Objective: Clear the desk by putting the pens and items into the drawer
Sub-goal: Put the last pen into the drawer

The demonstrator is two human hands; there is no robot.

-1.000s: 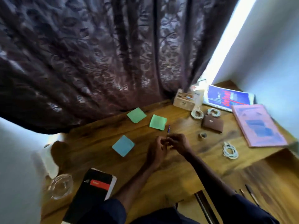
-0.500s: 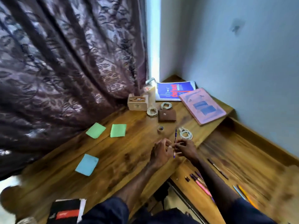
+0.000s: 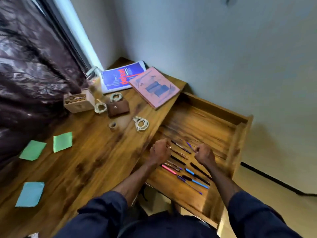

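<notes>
The wooden drawer (image 3: 240, 133) stands pulled out to the right of the desk (image 3: 96, 157). Several pens lie in it, among them a pink pen (image 3: 169, 169) and a blue pen (image 3: 197, 183). Both my hands hover over the drawer. My right hand (image 3: 205, 155) pinches a thin purple pen (image 3: 190, 146) that points up and left. My left hand (image 3: 159, 150) is curled at the drawer's left edge, back toward the camera, with nothing visible in it. On the desk lie a white cable coil (image 3: 141, 124), a tape roll (image 3: 112, 125) and a brown pouch (image 3: 118, 109).
Two green sticky notes (image 3: 62, 142) and a blue sticky note (image 3: 30, 194) lie on the left of the desk. A wooden box (image 3: 78, 102), two more cable coils (image 3: 100, 107), a pink book (image 3: 154, 87) and a blue booklet (image 3: 120, 78) sit at the back. A dark curtain (image 3: 34, 66) hangs on the left.
My view swung right from the desk to the open drawer. Both hands moved from the desk edge to above the drawer and came apart; the purple pen stays in my right hand.
</notes>
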